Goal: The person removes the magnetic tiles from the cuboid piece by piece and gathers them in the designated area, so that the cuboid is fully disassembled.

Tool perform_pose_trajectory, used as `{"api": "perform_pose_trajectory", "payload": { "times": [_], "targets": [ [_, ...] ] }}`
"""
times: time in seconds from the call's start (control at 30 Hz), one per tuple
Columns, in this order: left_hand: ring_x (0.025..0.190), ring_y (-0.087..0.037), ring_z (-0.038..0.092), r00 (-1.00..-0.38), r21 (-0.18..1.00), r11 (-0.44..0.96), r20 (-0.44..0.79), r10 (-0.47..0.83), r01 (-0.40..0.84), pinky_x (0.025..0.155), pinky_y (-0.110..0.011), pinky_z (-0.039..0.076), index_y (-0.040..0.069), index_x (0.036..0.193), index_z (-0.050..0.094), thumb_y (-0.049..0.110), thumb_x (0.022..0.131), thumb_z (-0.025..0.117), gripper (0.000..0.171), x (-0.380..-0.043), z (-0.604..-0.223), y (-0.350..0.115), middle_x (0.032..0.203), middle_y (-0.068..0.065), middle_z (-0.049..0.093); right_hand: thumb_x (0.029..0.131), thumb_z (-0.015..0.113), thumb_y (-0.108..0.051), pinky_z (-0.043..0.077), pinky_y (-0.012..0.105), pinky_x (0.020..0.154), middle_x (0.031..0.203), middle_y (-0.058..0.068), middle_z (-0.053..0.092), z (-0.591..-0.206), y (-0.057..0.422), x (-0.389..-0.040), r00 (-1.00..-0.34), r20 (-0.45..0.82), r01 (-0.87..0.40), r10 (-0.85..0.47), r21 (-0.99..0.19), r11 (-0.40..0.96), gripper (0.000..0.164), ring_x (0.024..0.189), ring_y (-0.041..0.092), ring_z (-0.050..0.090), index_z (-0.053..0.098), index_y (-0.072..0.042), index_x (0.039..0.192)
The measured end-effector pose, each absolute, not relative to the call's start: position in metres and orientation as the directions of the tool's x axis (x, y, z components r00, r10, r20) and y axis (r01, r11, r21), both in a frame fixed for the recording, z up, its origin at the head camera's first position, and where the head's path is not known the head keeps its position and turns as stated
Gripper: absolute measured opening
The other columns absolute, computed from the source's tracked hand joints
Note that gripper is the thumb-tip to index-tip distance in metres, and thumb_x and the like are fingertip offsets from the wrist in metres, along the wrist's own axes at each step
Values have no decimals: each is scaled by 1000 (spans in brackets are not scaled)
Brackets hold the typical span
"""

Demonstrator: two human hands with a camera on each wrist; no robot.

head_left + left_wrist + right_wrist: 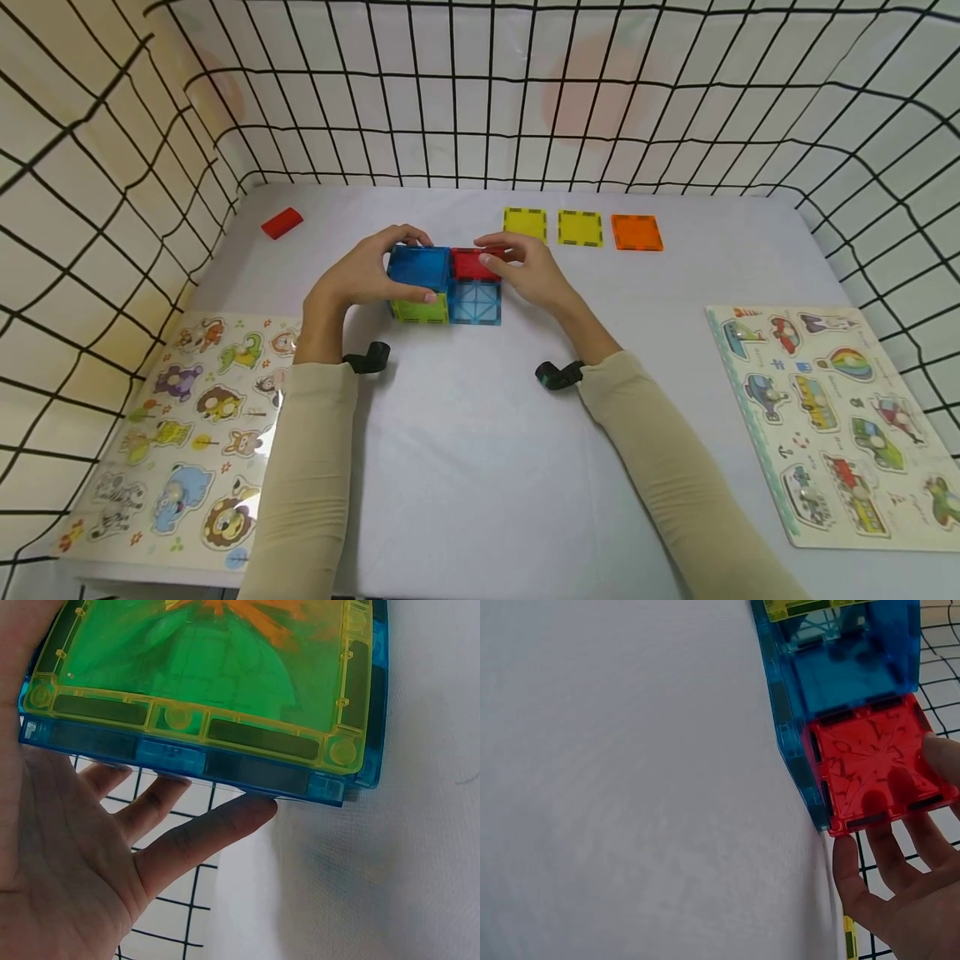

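Observation:
A box of magnetic tiles has a blue top tile and a yellow-green front tile. My left hand grips it, thumb along the upper front edge and fingers at the far side. In the left wrist view the yellow tile lies against blue tile edges. On the box's right, a light-blue tile lies flat. My right hand pinches a red square tile behind it, thumb on one face and fingers on the other. The red tile leans or stands against the blue box wall; its exact angle is unclear.
Two yellow tiles and an orange tile lie behind at the right. A red piece is at the back left. Puzzle boards with animals and vehicles flank the white table. Black wire mesh surrounds it.

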State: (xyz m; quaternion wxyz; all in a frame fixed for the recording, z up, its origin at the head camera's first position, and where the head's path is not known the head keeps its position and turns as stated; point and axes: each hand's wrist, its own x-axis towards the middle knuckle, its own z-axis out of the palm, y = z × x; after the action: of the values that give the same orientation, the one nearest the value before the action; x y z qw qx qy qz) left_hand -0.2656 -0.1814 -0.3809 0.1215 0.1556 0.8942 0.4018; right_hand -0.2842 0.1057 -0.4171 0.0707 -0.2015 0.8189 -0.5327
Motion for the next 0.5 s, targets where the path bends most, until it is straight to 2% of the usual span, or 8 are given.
{"api": "perform_pose_trajectory", "payload": {
  "times": [0.23,0.5],
  "targets": [
    [140,-33,42,-921,758,625,-86,379,187,106,-59,52,32,136,55,51,68,91,79,-266,-382,-182,148,-2,47,104,63,-32,54,39,100,130,3,67,-415,100,-286,-910,52,-224,-411,-896,384,31,118,23,58,70,-16,129],
    [143,-35,41,-925,745,642,-91,370,183,106,-59,52,32,138,54,52,68,91,81,-265,-381,-181,150,-4,47,105,61,-30,53,41,104,132,4,66,-414,103,-285,-924,35,-201,-380,-891,407,31,120,24,57,68,-15,131]
  ]
}}
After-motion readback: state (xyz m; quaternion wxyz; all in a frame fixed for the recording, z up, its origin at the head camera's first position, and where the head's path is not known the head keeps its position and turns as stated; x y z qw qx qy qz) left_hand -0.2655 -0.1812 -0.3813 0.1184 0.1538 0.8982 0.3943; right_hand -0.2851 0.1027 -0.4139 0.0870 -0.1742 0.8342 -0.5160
